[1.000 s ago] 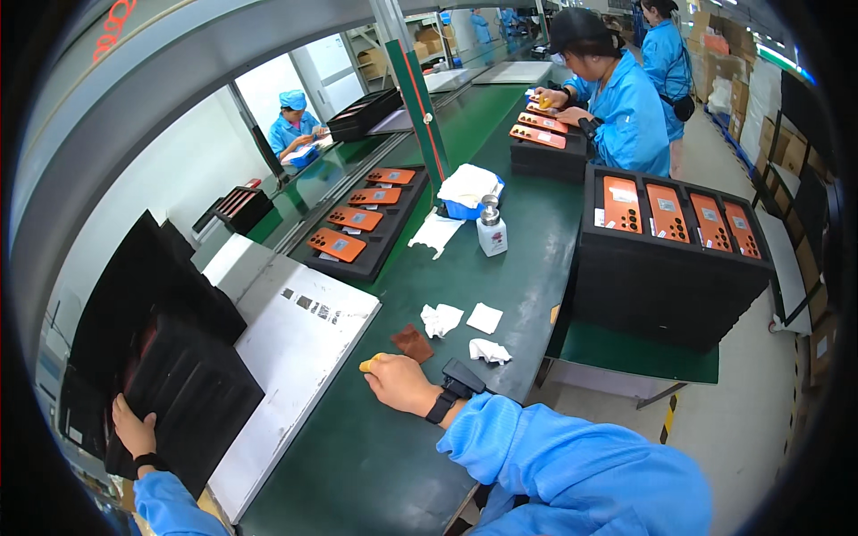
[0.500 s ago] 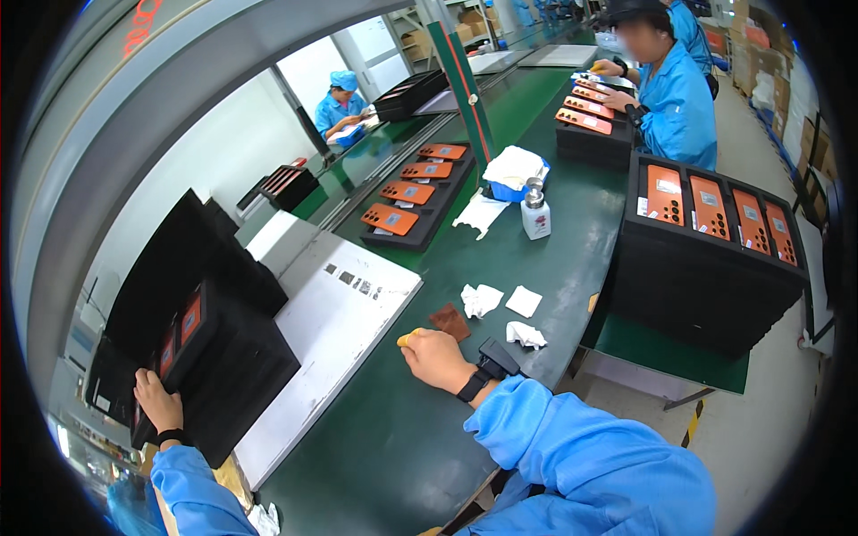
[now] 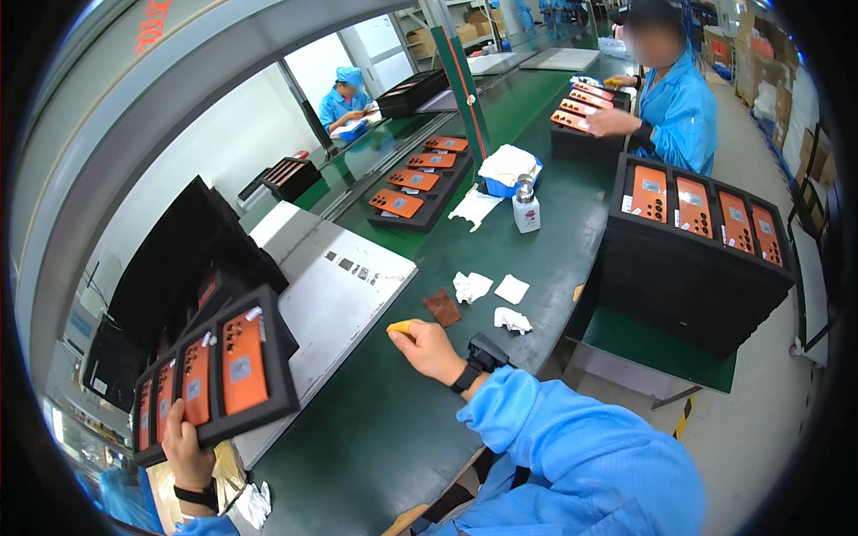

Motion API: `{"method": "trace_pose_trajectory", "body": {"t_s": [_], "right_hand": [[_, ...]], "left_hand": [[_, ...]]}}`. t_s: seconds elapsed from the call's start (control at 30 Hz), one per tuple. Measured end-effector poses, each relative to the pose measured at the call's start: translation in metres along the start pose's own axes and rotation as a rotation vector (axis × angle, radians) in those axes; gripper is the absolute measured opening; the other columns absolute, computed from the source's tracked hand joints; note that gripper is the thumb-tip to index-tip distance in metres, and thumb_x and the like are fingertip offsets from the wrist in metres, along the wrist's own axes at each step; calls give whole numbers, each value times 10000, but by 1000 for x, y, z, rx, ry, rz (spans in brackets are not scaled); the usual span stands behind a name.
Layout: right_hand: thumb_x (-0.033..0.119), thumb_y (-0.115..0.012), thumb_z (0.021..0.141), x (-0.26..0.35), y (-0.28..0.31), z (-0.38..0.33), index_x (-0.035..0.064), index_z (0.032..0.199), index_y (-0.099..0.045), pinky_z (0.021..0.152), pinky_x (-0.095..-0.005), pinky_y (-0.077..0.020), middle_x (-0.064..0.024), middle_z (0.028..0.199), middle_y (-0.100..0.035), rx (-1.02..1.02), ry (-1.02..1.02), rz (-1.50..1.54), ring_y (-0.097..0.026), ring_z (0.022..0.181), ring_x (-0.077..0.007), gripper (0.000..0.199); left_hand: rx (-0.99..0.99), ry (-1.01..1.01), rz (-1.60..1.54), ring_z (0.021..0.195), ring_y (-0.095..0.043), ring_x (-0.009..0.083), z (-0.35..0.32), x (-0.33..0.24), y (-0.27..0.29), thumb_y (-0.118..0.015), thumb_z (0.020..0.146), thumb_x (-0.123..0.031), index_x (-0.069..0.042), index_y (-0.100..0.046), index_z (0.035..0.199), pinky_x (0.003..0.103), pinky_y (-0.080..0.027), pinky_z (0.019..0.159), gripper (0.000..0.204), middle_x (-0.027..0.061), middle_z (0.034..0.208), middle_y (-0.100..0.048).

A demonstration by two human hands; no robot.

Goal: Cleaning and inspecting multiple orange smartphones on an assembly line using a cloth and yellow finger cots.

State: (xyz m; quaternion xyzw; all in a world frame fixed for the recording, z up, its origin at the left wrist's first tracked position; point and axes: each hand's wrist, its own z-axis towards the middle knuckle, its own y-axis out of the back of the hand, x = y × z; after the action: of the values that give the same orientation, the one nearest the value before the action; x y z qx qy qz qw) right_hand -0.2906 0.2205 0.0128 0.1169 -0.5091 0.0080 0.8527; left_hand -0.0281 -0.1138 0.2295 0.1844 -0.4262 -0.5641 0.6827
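My left hand [image 3: 189, 457] grips the near edge of a black foam tray [image 3: 284, 393], fingers over its rim. The tray is tilted and holds several orange phone-shaped pieces [image 3: 245, 368] with dark camera rings and pale labels. Behind it stands a black stack with another orange piece [image 3: 207, 288] partly showing. Over the green bench [image 3: 366, 438], my right hand [image 3: 431, 350] is closed, with yellow covering a fingertip. Its other fingertips are hidden, so anything inside cannot be made out. A brown cloth [image 3: 441, 308] lies just beyond it.
A white board [image 3: 357, 308] lies beside the tray. Crumpled white wipes [image 3: 472, 287], a pump bottle [image 3: 527, 210] and a blue box of cloths [image 3: 511, 170] sit on the bench. A tall stack of black trays [image 3: 688, 286] stands right. A co-worker [image 3: 679, 107] handles similar pieces.
The tray in my left hand has come away from the stack and tipped toward me, showing its orange pieces. My right hand shifts slightly left. The co-worker's hand moved over their tray.
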Motion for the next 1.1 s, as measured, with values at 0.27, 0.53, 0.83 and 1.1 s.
{"method": "trace_pose_trajectory", "body": {"t_s": [0.27,0.53,0.83,1.1], "right_hand": [[411,-572,1025,84,26,-81,44,1582,-152,804,-294,-558,-138,1274,-584,444,-403,764,-667,972,-163,788],[297,-691,941,81,66,-130,-77,1432,-375,589,-233,-518,-80,981,-652,225,-591,694,-646,775,-106,694],[259,-686,849,64,95,-127,-105,1212,-526,862,-503,-535,-318,1057,-658,308,-365,-283,-646,944,-508,539],[128,-594,868,62,66,-105,-85,1099,-595,827,-496,-539,-258,1049,-608,265,-147,-698,-632,991,-417,313]], "left_hand": [[72,-157,-153,1007,-627,520,-30,-84,6,-662,600,28,38,-443,711,568,-529,910,246,329,1250,-590],[162,-189,-370,1011,-651,441,-83,-167,-44,-655,608,-28,-8,-518,738,522,-541,910,190,276,1280,-603],[153,-159,-456,1100,-627,331,-109,-244,-42,-766,755,-294,-32,-593,909,512,-474,947,350,154,1158,-658],[211,541,-301,1238,-486,465,-144,-198,-31,-771,807,-199,18,-555,1173,519,-401,1035,477,252,1340,-534]]}}
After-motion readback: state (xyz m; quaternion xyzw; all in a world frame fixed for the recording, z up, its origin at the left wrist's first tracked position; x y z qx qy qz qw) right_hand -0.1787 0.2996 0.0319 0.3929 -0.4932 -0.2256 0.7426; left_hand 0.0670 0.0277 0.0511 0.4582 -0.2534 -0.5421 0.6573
